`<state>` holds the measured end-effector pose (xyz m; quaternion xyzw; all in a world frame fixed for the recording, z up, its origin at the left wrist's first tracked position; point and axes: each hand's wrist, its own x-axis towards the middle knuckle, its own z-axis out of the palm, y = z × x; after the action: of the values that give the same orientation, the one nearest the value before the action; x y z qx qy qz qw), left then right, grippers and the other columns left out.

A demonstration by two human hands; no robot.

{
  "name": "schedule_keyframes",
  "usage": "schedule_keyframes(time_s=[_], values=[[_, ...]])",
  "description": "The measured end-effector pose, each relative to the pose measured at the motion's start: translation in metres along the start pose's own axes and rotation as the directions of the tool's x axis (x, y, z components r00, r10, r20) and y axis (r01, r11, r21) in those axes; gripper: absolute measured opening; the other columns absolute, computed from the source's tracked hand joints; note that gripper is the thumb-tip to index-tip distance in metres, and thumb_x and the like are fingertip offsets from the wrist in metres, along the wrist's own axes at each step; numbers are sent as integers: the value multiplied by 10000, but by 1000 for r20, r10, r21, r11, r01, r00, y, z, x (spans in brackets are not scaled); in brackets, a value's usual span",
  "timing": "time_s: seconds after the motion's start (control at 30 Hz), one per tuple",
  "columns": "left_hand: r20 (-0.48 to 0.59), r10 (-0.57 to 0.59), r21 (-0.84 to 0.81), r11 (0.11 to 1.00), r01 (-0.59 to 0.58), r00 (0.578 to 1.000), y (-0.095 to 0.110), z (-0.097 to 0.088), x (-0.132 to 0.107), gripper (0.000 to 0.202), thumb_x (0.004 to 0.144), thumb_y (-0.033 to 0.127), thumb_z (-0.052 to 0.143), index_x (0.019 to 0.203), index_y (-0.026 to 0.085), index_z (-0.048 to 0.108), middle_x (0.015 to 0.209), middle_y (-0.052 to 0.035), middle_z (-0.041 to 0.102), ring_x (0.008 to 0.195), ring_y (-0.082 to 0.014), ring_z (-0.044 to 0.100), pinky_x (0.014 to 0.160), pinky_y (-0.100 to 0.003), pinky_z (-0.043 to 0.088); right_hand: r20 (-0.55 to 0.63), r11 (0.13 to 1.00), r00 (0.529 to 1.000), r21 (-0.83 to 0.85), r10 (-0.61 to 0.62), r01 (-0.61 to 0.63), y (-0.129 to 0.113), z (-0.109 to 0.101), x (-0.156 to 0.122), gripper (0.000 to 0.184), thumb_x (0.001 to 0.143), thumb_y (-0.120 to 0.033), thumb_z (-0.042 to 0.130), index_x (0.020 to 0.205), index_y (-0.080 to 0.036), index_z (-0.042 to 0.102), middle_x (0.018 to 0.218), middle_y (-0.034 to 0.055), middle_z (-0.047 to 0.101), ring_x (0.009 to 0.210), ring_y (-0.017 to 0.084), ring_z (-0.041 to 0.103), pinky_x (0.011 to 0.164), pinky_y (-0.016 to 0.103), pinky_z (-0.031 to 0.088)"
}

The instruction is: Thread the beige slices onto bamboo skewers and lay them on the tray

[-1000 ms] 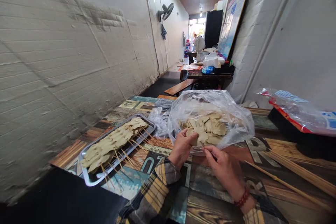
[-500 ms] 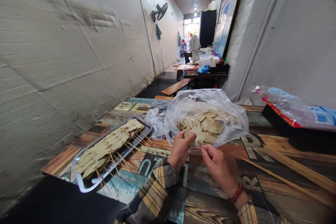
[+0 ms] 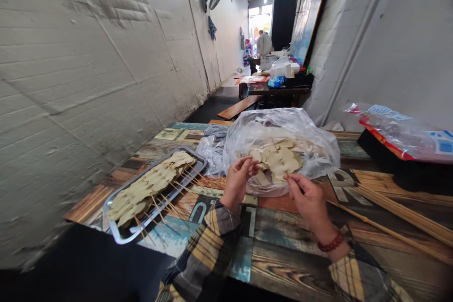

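My right hand (image 3: 309, 200) pinches the near end of a thin bamboo skewer (image 3: 286, 177). Pale, flat food slices (image 3: 288, 161) lie just beyond its fingertips and seem to be threaded on it. My left hand (image 3: 239, 180) is raised at the near left side of the clear plastic bag (image 3: 318, 151), its fingers loosely curled and apart, with nothing visible in them. More loose slices fill the bag's mouth. To the left, a metal tray (image 3: 122, 237) carries several loaded skewers (image 3: 152, 188), their bare sticks sticking out over the near rim.
A bundle of bare bamboo skewers (image 3: 406, 212) lies at the right. Behind it stands a black container (image 3: 399, 163) topped by a red-edged plastic package (image 3: 406, 134). A crumpled plastic bag (image 3: 210, 155) and a grey cloth (image 3: 216, 130) lie between tray and bag. Far back is a person (image 3: 264, 42).
My left hand has come away from the slices and moved slightly left and up. My right hand has shifted right and up with the skewer. The camera view has tilted down a little.
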<state>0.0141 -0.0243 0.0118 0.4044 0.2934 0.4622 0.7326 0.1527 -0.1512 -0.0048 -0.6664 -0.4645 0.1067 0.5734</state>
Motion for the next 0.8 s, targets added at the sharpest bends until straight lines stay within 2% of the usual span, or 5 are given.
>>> schedule_keyframes(time_s=[0.23, 0.37, 0.47, 0.6, 0.8], values=[[10, 145, 347, 928, -139, 989, -9, -11, 11, 199, 696, 322, 738, 808, 161, 709, 783, -70, 698, 692, -156, 604, 676, -264, 446, -54, 992, 994, 98, 91, -85, 2, -21, 9, 298, 874, -452, 517, 890, -183, 644, 557, -34, 504, 532, 143, 489, 542, 265, 411], [225, 293, 672, 644, -366, 929, -16, -13, 12, 64, 744, 219, 671, 773, 205, 726, 796, -66, 689, 782, -194, 600, 735, -273, 427, -70, 991, 992, 94, 103, -96, 3, -24, 10, 328, 872, -469, 521, 896, -169, 654, 556, -34, 499, 511, 136, 467, 516, 261, 380], [366, 256, 791, 421, -444, 895, -17, -13, 8, 134, 810, 192, 578, 831, 211, 709, 781, -52, 676, 757, -185, 594, 721, -272, 409, -71, 988, 991, 112, 111, -103, 2, -23, 10, 342, 868, -481, 530, 896, -161, 649, 554, -39, 487, 508, 130, 454, 509, 255, 372], [373, 194, 892, 194, -409, 907, -17, -13, 3, 128, 845, 179, 517, 841, 186, 645, 728, -25, 625, 700, -165, 570, 667, -262, 388, -53, 986, 994, 140, 95, -87, -2, -21, 10, 331, 867, -480, 537, 867, -166, 642, 563, -36, 490, 521, 133, 450, 516, 260, 376], [378, 195, 926, -98, -366, 905, -21, -17, 2, 91, 809, 249, 608, 835, 167, 577, 870, -62, 594, 847, -196, 565, 756, -297, 416, -38, 992, 997, 103, 74, -70, -4, -17, 8, 313, 863, -454, 530, 847, -170, 660, 540, -30, 509, 501, 138, 460, 500, 266, 376]])
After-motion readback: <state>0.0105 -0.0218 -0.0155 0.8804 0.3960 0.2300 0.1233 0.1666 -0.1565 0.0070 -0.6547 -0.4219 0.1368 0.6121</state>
